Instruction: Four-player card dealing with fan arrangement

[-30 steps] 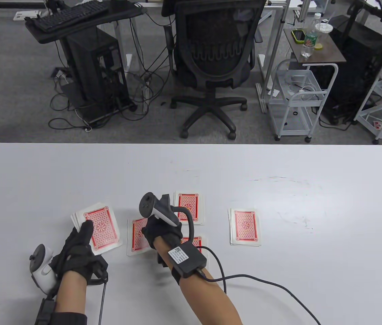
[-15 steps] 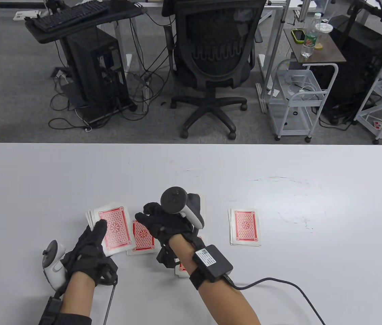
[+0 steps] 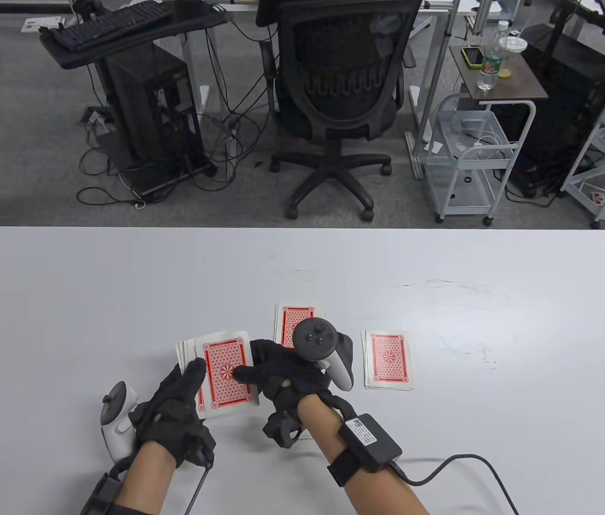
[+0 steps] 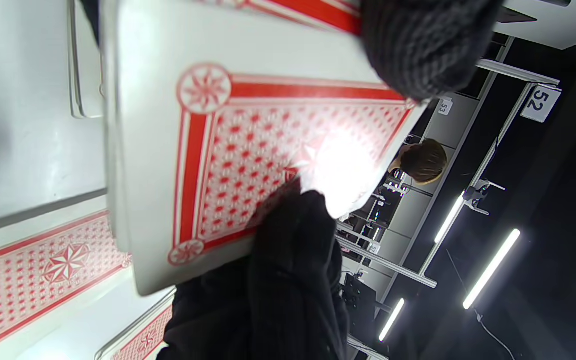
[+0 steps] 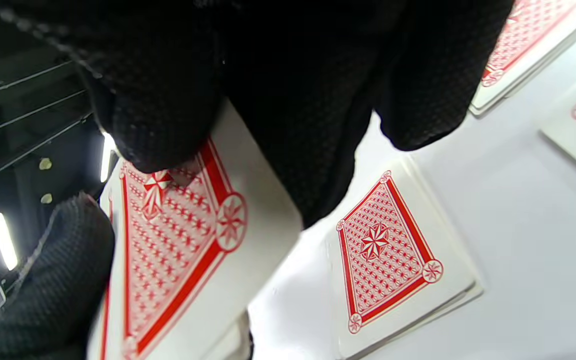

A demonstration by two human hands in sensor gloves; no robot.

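Left hand (image 3: 174, 407) gripping deck (image 3: 222, 373), face down, just left of far pile (image 3: 294, 322) on worktop (image 3: 120, 289). Right hand (image 3: 281, 370) pinching top card. Dealing step; next: slide off one card only, onto a pile.

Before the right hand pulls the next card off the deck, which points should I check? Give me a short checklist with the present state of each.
1. Left hand holds the deck firmly, thumb on the top card: ok.
2. Right hand has fingertips on the top card: ok.
3. Only one card is being taken: cannot tell; the card edges do not show this.
4. Far pile is face down and tidy: ok, though partly hidden by the right hand.
5. Right pile is face down and free to receive a card: ok.
6. The other dealt piles are tidy: cannot tell; the table view hides them under the hands.
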